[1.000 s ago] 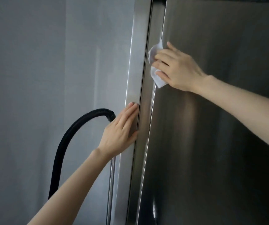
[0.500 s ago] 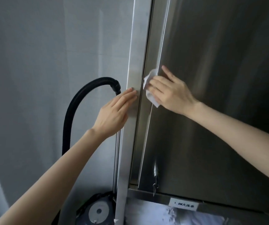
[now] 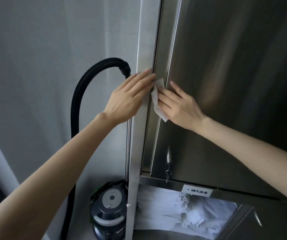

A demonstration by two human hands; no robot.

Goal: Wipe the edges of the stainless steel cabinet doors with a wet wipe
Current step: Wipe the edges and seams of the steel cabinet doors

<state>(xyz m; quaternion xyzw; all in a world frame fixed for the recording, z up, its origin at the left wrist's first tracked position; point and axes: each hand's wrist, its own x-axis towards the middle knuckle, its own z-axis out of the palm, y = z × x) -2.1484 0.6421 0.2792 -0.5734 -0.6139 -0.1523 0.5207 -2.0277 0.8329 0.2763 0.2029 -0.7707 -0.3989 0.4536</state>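
Risk: wet wipe [image 3: 158, 99], pinned by the straight fingers of your right hand [image 3: 180, 104] against the left edge of the cabinet door [image 3: 226, 84], is ungripped and may bunch or slip off; your left hand [image 3: 127, 99] lies flat on the frame [image 3: 144, 49].

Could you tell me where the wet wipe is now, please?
Head view: the wet wipe is pressed by the right hand against the left edge of the cabinet door.

Left hand [image 3: 128, 96] on the frame [image 3: 136, 153], right hand [image 3: 180, 105] just right of it, pressing the wet wipe [image 3: 156, 98] on the cabinet door [image 3: 226, 84] edge. Vacuum hose [image 3: 76, 97] arches left of the frame, vacuum canister [image 3: 110, 207] below.
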